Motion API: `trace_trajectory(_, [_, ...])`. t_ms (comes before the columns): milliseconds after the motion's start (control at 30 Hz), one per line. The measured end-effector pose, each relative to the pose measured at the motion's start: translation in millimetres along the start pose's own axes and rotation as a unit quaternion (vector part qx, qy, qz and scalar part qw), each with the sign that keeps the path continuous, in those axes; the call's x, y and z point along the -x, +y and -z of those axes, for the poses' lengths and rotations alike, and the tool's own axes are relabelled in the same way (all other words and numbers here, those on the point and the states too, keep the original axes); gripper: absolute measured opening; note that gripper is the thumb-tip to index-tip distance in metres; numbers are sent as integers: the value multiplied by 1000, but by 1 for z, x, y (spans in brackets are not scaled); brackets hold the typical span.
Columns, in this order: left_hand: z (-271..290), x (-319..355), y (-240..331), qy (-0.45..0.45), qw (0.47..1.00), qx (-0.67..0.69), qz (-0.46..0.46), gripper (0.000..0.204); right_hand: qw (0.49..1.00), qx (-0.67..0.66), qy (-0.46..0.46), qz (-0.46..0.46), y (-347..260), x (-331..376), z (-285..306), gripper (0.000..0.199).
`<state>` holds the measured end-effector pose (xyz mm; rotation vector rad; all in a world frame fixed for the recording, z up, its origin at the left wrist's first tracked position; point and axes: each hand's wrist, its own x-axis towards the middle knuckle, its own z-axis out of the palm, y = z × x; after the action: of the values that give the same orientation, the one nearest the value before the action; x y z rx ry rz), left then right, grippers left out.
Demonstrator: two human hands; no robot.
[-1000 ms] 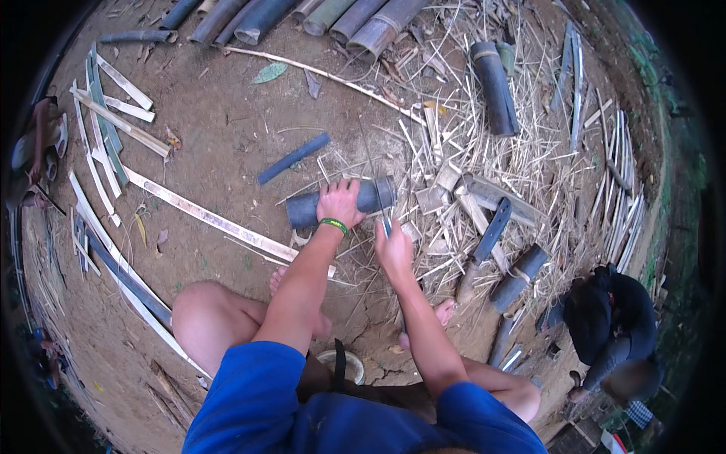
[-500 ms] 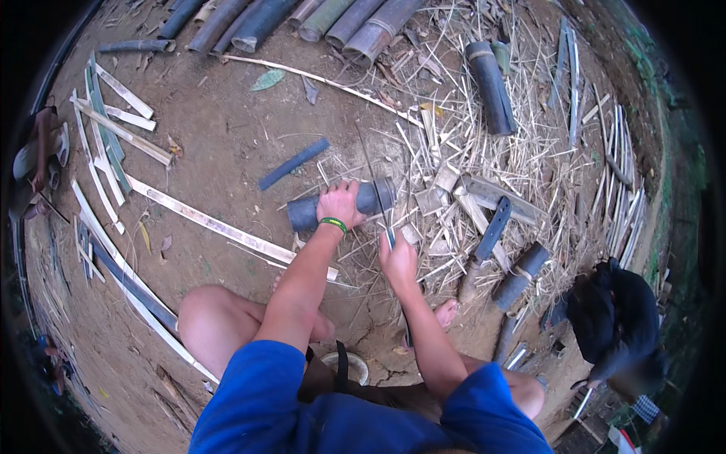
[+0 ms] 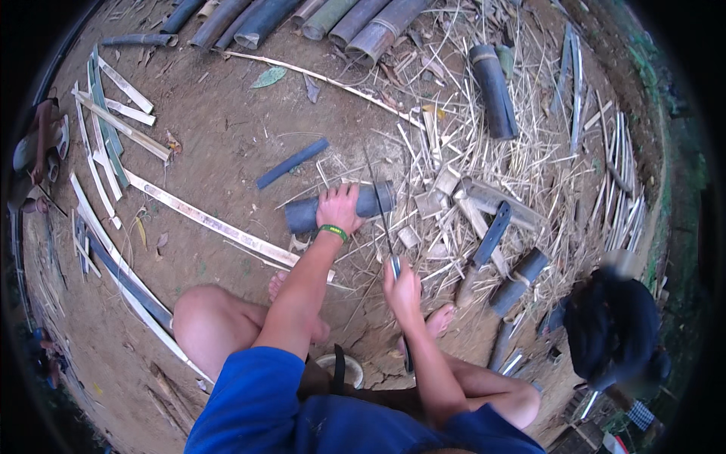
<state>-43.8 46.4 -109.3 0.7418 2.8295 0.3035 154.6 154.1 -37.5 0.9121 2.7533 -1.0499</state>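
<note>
A dark bamboo section [image 3: 304,216] lies crosswise on the dirt in front of me. My left hand [image 3: 339,208] is clamped over its middle, pressing it from above. My right hand [image 3: 401,286] is wrapped round the handle of a hand saw [image 3: 383,216]. The thin blade lies across the bamboo near its right end and points away from me. Whether the teeth have cut in, I cannot make out. A narrow dark bamboo strip [image 3: 293,163] rests just beyond the section.
A machete [image 3: 494,234] lies right of the saw among pale shavings [image 3: 522,174]. Short bamboo pieces [image 3: 495,91] lie nearby, and thick poles [image 3: 386,30] at the far edge. Split strips [image 3: 204,219] spread on the left. A person in dark clothes [image 3: 616,325] is at the right.
My right hand has drawn the saw back toward me, its blade sliding across the bamboo. My left hand keeps its hold on the bamboo.
</note>
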Motion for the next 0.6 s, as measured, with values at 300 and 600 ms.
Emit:
trace_trajectory(300, [-4, 0, -12, -17, 1000, -12, 3, 79, 999, -18, -21, -45, 13, 29, 0, 38])
trace_trajectory(600, [6, -12, 1, -81, 997, -7, 11, 87, 997, -48, -44, -52, -14, -50, -1, 42])
